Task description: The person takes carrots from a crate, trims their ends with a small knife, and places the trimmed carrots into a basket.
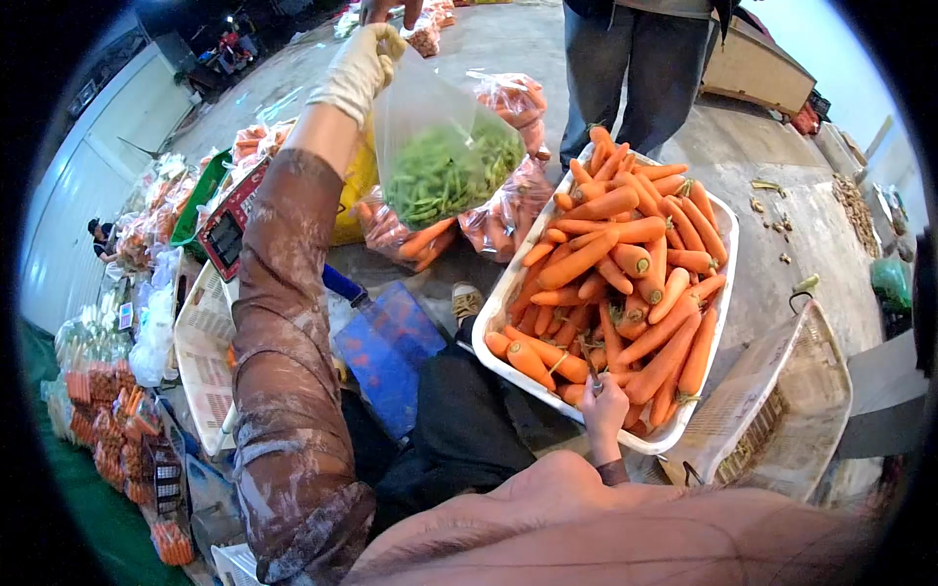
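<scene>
My left hand [362,70], in a pale glove, is raised at the upper left with its fingers closed on the top of a clear plastic bag [408,132]. Long green vegetables [454,171] fill the bag's lower part. Right above the glove, another person's hand [391,10] reaches in, partly cut off by the frame's edge. Bare and low at the near edge of a white plastic basket [486,330], my right hand [605,410] grips what looks like a small knife [592,371]. Carrots [625,273] are heaped above the basket's rim.
A person's legs [625,68] stand just beyond the basket. Bagged carrots [508,210] sit on the floor behind the raised bag. An upright crate [772,391] is at the right, a red scale [231,234] at the left. A blue flat piece [391,352] lies near my legs.
</scene>
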A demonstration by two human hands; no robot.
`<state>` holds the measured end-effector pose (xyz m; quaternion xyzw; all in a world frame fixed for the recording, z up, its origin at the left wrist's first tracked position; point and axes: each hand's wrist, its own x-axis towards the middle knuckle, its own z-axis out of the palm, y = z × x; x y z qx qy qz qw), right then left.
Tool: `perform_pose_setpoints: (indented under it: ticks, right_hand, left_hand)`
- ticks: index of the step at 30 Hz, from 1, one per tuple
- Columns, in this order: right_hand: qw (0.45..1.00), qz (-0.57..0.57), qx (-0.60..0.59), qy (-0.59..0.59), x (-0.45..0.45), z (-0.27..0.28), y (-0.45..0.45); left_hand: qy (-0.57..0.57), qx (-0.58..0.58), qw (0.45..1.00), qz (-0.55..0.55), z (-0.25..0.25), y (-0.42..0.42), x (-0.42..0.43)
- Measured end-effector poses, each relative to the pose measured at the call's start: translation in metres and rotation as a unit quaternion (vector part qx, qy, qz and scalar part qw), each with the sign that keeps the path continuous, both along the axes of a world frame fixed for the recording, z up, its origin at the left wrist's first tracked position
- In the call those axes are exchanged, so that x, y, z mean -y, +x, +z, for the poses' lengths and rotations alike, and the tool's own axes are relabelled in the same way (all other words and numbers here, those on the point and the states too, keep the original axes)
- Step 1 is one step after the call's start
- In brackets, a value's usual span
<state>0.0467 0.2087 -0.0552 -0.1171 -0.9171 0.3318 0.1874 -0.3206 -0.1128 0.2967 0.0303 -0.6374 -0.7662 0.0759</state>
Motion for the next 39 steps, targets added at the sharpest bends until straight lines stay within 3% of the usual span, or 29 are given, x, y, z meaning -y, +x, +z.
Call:
perform_pose_setpoints:
  ticks: [2, 6, 7, 10, 12, 14, 16, 20, 22, 24, 25, 26, 27, 29, 31, 32, 34, 37, 39]
  right_hand:
    - [1.000, 0.001, 0.002, -0.001, 0.000, -0.001, 0.000]
    - [1.000, 0.000, 0.020, 0.002, 0.001, 0.002, 0.001]
    - [1.000, 0.003, 0.012, -0.003, 0.000, -0.001, 0.000]
    - [1.000, 0.011, -0.006, 0.018, -0.001, 0.000, 0.000]
    - [1.000, 0.012, 0.013, 0.012, 0.000, 0.002, 0.000]
    - [0.999, 0.012, 0.031, 0.004, -0.002, -0.007, 0.000]
    - [0.999, 0.007, 0.023, 0.027, -0.004, -0.010, -0.001]
    - [0.999, 0.021, 0.037, -0.013, -0.001, -0.004, -0.002]
    - [1.000, 0.006, 0.020, 0.001, -0.001, -0.004, -0.005]
    - [0.999, 0.026, 0.022, -0.010, -0.002, -0.004, -0.003]
    - [0.999, 0.009, 0.044, 0.027, -0.010, -0.018, -0.004]
    - [0.996, -0.004, 0.062, 0.062, -0.014, -0.027, -0.005]
    - [0.998, 0.013, 0.029, 0.051, -0.014, -0.026, -0.008]
    - [0.999, 0.028, 0.010, 0.026, -0.010, -0.019, -0.008]
    - [0.999, 0.031, 0.013, 0.013, 0.001, -0.013, -0.012]
    - [0.999, 0.037, 0.004, 0.018, 0.005, -0.009, -0.009]
    - [0.999, 0.042, -0.012, 0.030, -0.018, -0.046, -0.011]
    - [0.996, 0.061, -0.043, 0.045, 0.016, 0.015, 0.000]
    - [0.994, 0.073, -0.061, 0.059, 0.009, -0.005, -0.003]
  left_hand:
    - [0.031, 0.103, 0.994, -0.024, 0.001, 0.012, 0.005]
    - [0.051, 0.076, 0.995, 0.026, -0.025, 0.036, 0.020]
    - [0.001, 0.054, 0.997, 0.060, -0.033, 0.039, 0.028]
    - [-0.027, 0.088, 0.995, 0.049, -0.079, 0.067, 0.062]
    - [0.016, 0.195, 0.978, 0.078, -0.110, 0.080, 0.081]
    - [0.015, 0.195, 0.976, 0.093, -0.145, 0.104, 0.089]
    - [0.031, 0.262, 0.964, 0.047, -0.200, 0.111, 0.112]
    - [-0.070, 0.323, 0.943, 0.043, -0.277, 0.164, 0.129]
    - [-0.218, 0.315, 0.922, 0.050, -0.316, 0.198, 0.141]
    - [-0.228, 0.378, 0.897, -0.007, -0.334, 0.226, 0.156]
    - [-0.281, 0.382, 0.880, -0.028, -0.348, 0.233, 0.160]
    - [-0.231, 0.294, 0.927, -0.034, -0.346, 0.255, 0.160]
    - [-0.248, 0.298, 0.919, -0.068, -0.338, 0.263, 0.157]
    - [-0.306, 0.119, 0.943, -0.063, -0.387, 0.264, 0.176]
    - [-0.503, 0.228, 0.833, 0.035, -0.334, 0.277, 0.157]
    - [-0.534, 0.231, 0.812, 0.046, -0.334, 0.278, 0.157]
    - [-0.568, 0.238, 0.785, 0.074, -0.332, 0.277, 0.154]
    - [-0.574, 0.232, 0.780, 0.087, -0.324, 0.281, 0.147]
    - [-0.574, 0.211, 0.784, 0.109, -0.325, 0.285, 0.144]
